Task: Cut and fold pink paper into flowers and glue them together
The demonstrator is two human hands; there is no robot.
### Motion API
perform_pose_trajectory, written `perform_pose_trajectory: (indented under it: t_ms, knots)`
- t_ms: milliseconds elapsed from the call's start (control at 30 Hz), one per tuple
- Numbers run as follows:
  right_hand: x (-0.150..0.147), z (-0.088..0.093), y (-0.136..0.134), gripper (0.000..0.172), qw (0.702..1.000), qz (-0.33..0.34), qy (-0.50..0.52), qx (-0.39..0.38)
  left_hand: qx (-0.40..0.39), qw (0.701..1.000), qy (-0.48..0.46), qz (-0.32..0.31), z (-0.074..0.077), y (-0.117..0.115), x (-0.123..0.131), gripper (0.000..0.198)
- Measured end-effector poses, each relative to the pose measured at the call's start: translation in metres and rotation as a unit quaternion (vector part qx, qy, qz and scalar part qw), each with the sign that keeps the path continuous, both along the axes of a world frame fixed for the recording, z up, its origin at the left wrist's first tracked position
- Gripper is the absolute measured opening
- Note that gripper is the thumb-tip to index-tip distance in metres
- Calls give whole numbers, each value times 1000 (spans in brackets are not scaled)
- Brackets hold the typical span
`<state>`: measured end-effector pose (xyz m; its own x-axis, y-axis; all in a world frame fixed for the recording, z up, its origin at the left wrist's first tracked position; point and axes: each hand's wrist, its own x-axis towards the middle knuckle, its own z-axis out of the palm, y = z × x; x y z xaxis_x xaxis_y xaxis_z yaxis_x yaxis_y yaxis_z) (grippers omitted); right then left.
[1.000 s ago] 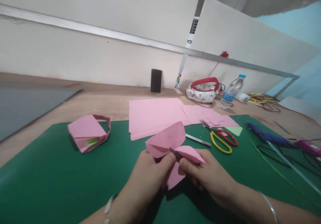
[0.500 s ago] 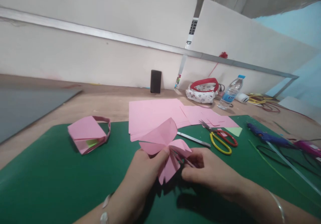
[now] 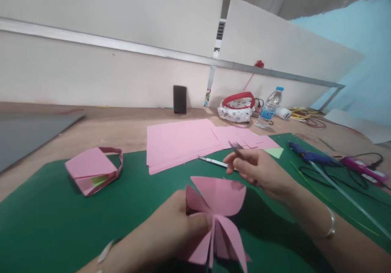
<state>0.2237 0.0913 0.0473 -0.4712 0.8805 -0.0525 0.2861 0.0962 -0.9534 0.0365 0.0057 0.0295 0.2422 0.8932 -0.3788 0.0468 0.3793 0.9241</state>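
My left hand (image 3: 180, 228) is closed on a pink paper flower (image 3: 226, 195), its thumb pressed over the centre where the folded petals meet. The petals fan out above and below the thumb, low over the green mat. Farther out, my right hand (image 3: 256, 169) has its fingers closed around the scissors (image 3: 236, 147). Their dark blades stick out past the fingertips, while the handles are hidden behind the hand. A slim silver tool (image 3: 214, 161), maybe tweezers, lies on the mat just left of those fingers.
Pink paper sheets (image 3: 177, 140) lie at the mat's (image 3: 128, 208) far edge. A folded pink paper piece (image 3: 91, 167) is on the left. Blue (image 3: 311, 155) and magenta (image 3: 363, 170) tools with cords lie right. Behind stand a phone (image 3: 180, 100), a pouch (image 3: 235, 112) and a bottle (image 3: 269, 109).
My right hand has left the flower and moved forward to the scissors. The flower, still in my left hand, has come lower and nearer and has turned. The view has shifted a little right.
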Motion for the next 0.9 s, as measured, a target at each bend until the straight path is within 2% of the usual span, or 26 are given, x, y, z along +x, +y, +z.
perform_pose_trajectory:
  t_ms: [67,167,233,300,367,433,467,533,567,600,633,667,700,767,833,900]
  knots:
    - [-2,1,-5,23,997,65,-40,-16,5,996,51,-70,4,-2,0,13]
    - [-3,3,-11,19,984,153,-87,-26,-5,990,108,-87,7,-5,2,13]
    - [-3,3,-13,7,977,188,-101,-11,-10,993,80,-87,5,-6,4,11]
    - [-3,3,-14,9,975,199,-101,-9,-18,994,45,-103,3,-6,4,14]
    - [-3,1,-12,12,983,170,-59,-45,-47,995,-5,-93,2,-5,1,24]
    - [-4,-1,-9,14,990,99,25,-100,-91,990,-103,-21,0,0,-7,33]
    - [-5,-3,-6,15,986,56,83,-131,-110,978,-174,33,-1,4,-11,38]
    - [-7,-8,-1,18,963,-19,193,-187,-138,943,-277,125,-6,11,-17,45]
    - [-8,-11,1,20,949,-46,236,-203,-144,924,-316,158,-10,14,-18,41]
    - [-9,-14,2,22,937,-67,269,-213,-134,918,-330,172,-14,16,-17,34]
    - [-11,-17,3,24,929,-81,288,-218,-105,924,-319,185,-20,16,-14,22]
    - [-12,-20,2,25,926,-92,297,-217,-81,939,-287,169,-26,14,-10,15]
    - [-14,-23,1,26,924,-102,301,-212,-42,963,-236,120,-31,10,-4,20]
    - [-18,-27,-4,29,919,-118,312,-207,63,982,-160,81,-40,1,10,36]
    - [-22,-29,-12,30,919,-127,317,-197,142,980,-113,84,-42,-7,21,47]
    - [-26,-30,-21,32,921,-131,318,-180,160,977,-114,79,-37,-10,26,50]
